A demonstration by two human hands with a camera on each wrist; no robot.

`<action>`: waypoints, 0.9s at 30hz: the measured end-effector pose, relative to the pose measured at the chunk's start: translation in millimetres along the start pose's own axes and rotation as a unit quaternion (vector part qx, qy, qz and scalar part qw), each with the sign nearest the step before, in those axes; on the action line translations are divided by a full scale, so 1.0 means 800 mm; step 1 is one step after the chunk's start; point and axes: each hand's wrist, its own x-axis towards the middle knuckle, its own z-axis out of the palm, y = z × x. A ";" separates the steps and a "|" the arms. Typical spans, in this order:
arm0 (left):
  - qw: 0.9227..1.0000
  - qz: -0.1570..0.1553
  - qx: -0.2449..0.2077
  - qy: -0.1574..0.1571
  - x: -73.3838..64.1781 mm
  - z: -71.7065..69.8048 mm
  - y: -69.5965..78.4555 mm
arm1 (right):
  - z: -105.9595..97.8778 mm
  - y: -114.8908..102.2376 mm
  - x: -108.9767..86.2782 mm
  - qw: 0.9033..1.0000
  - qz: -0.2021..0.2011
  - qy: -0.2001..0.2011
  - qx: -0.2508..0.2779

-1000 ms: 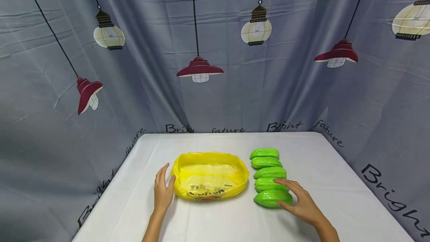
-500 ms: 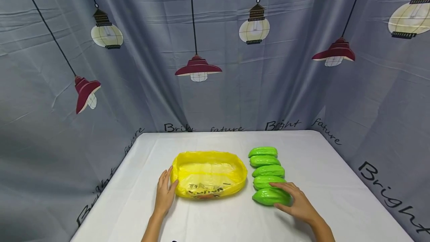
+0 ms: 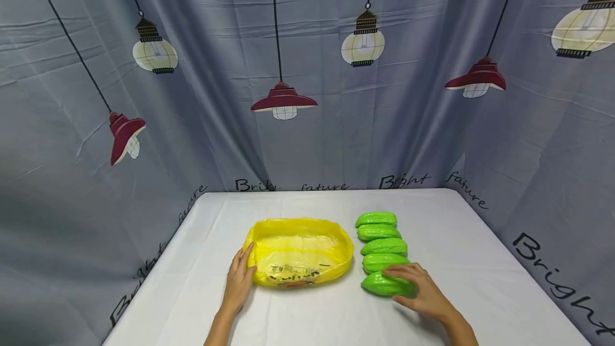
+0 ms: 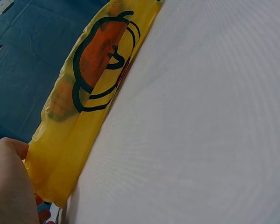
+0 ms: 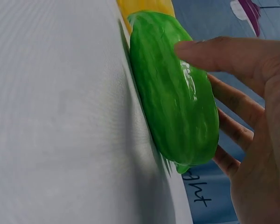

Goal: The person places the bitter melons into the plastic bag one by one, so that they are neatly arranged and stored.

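Note:
A yellow plastic bag (image 3: 302,279), spread open in an oval with its rim standing up, sits mid-table. My left hand (image 3: 237,284) holds its left side, with thumb and fingertips at the rim; in the left wrist view some fingers are hidden behind the yellow film (image 4: 60,154). To the right, several glossy green bitter melons (image 3: 381,246) lie in a column. My right hand (image 3: 423,292) grips the nearest bitter melon (image 3: 384,283). In the right wrist view the thumb presses one side of this bitter melon (image 5: 172,88), and the fingers reach round the far side.
A white cloth covers the table (image 3: 312,324). Grey-blue curtains (image 3: 317,148) printed with lamps and lettering hang behind it and along both sides. Dark print and an orange figure (image 4: 102,51) mark the bag's front.
My left hand has come in against the bag's left side, its fingers now over the rim. My right fingers have drawn back from the second bitter melon and closed round the nearest one.

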 end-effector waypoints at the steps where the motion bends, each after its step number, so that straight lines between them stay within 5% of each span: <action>1: 1.000 0.000 0.001 -0.001 -0.001 0.000 0.000 | 0.001 0.001 0.000 1.000 -0.002 -0.003 -0.001; 18: 1.000 -0.002 0.011 -0.011 -0.001 0.000 0.003 | -0.001 0.003 0.003 0.999 -0.029 -0.008 -0.029; 27: 1.000 0.006 0.014 -0.003 -0.001 0.001 0.003 | -0.004 0.000 0.004 0.999 -0.006 -0.030 -0.016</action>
